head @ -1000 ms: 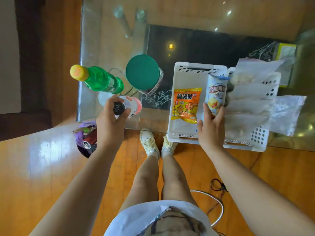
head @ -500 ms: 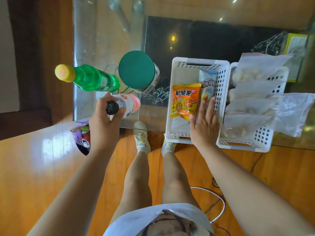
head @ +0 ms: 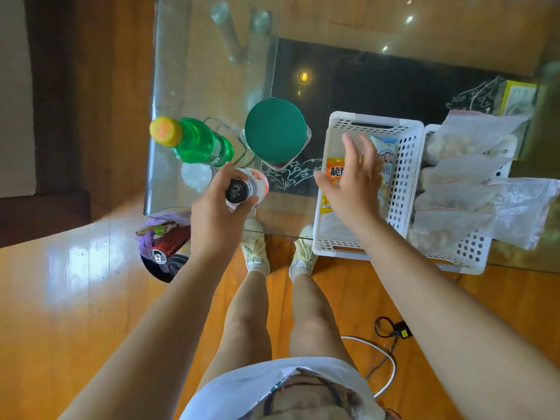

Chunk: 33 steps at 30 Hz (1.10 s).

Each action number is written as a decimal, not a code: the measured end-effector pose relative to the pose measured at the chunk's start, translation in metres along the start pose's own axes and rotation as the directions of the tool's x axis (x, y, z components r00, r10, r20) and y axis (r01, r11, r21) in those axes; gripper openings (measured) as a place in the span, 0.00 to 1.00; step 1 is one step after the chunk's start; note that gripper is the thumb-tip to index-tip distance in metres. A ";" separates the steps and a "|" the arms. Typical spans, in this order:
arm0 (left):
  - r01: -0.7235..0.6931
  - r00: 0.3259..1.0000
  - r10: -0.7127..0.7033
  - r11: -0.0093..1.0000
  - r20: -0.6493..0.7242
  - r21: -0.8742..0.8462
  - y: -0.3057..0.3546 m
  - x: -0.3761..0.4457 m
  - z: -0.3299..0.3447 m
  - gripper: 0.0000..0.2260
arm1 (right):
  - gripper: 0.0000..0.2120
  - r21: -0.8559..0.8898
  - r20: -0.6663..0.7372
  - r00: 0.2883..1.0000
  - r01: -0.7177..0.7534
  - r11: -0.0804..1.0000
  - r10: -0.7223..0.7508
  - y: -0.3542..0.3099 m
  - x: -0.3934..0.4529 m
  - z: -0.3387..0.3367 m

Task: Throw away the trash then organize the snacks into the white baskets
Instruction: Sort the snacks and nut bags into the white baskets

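My left hand (head: 216, 212) grips a clear drink bottle (head: 253, 184) by its black cap near the glass table's front edge. My right hand (head: 353, 180) hovers with straight fingers over the left white basket (head: 403, 165), holding nothing. In that basket lie an orange snack bag (head: 333, 171) and a blue and white packet (head: 386, 156), both partly hidden by the hand. The right white basket (head: 472, 253) holds several clear zip bags (head: 460, 192). A green bottle (head: 194, 140) and a green-lidded jar (head: 274, 130) stand on the table.
A trash bin (head: 162, 253) with a purple liner, a red can and wrappers sits on the wood floor under the table's left corner. A glass table (head: 194, 56) with a dark shelf below. A yellow box (head: 518, 95) at far right. Cables (head: 391, 331) lie by my feet.
My right hand let go of the blue and white packet, which now lies in the left basket, and has lifted and spread above it. My left hand keeps its grip on the bottle.
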<state>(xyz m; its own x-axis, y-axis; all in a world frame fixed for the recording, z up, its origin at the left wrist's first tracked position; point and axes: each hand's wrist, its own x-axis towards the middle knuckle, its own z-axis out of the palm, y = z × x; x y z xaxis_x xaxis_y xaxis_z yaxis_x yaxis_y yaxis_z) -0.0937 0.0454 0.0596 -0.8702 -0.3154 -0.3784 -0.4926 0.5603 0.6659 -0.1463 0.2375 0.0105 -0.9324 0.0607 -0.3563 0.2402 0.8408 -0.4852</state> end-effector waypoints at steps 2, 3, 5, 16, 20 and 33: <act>-0.030 0.999 0.029 0.999 0.030 0.029 -0.002 0.001 -0.002 0.15 | 0.39 0.032 -0.006 0.988 0.154 0.987 -0.154 -0.033 0.014 -0.004; -0.039 0.998 0.037 0.999 0.043 0.036 -0.003 0.001 -0.003 0.15 | 0.42 0.036 0.020 0.978 0.208 0.977 -0.209 -0.049 0.021 -0.003; -0.056 0.996 0.054 0.998 0.070 0.024 -0.006 0.002 -0.005 0.14 | 0.48 0.020 0.126 0.953 0.275 0.961 -0.275 -0.073 0.034 0.001; -0.152 0.984 0.148 0.988 0.103 0.024 0.000 0.010 -0.001 0.13 | 0.48 -0.020 0.047 0.970 0.238 0.971 -0.236 -0.088 0.033 -0.019; -0.165 0.983 0.163 0.986 0.081 0.011 0.011 0.018 0.007 0.14 | 0.48 0.036 -0.109 0.971 0.219 0.975 -0.214 -0.076 -0.006 -0.058; -0.273 0.937 0.273 0.962 0.219 -0.033 0.045 0.048 0.030 0.16 | 0.44 0.042 0.016 0.982 0.190 0.981 -0.191 -0.044 -0.115 -0.085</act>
<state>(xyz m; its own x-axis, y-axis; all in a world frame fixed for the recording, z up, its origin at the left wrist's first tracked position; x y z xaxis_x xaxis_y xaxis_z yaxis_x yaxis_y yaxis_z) -0.1581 0.0785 0.0522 -0.9494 0.0252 -0.3132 -0.2363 0.5996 0.7646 -0.0723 0.2389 0.1407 -0.9566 -0.1093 -0.2701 0.0698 0.8139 -0.5769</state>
